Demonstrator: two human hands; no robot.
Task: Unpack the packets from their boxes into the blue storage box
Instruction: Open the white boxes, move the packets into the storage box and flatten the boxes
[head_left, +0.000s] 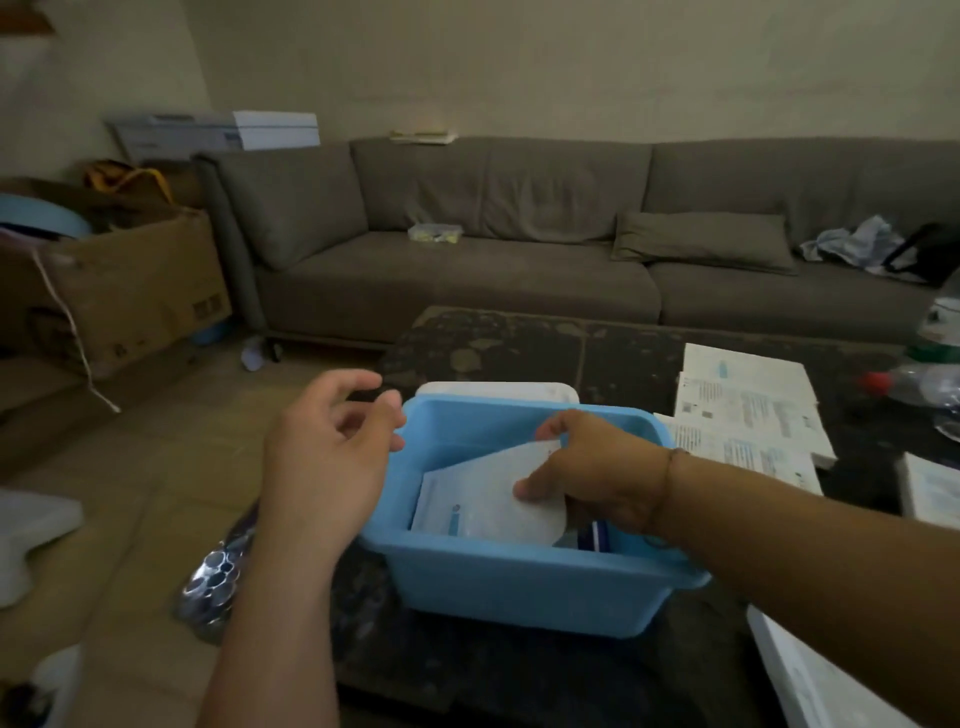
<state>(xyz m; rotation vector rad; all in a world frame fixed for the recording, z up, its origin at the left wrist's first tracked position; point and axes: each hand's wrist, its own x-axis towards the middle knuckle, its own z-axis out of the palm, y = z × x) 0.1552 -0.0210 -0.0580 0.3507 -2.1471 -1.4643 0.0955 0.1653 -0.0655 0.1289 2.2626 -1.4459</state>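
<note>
While white packets are pinched by the right hand inside the blue storage box | left hand loosely spread, empty, beside it | flattened boxes right of it | further boxes judged unpacked yet.

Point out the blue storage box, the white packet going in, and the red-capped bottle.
blue storage box (519, 587), head view, front wall.
white packet (483, 499), head view, flat face.
red-capped bottle (919, 384), head view, clear body.
</note>
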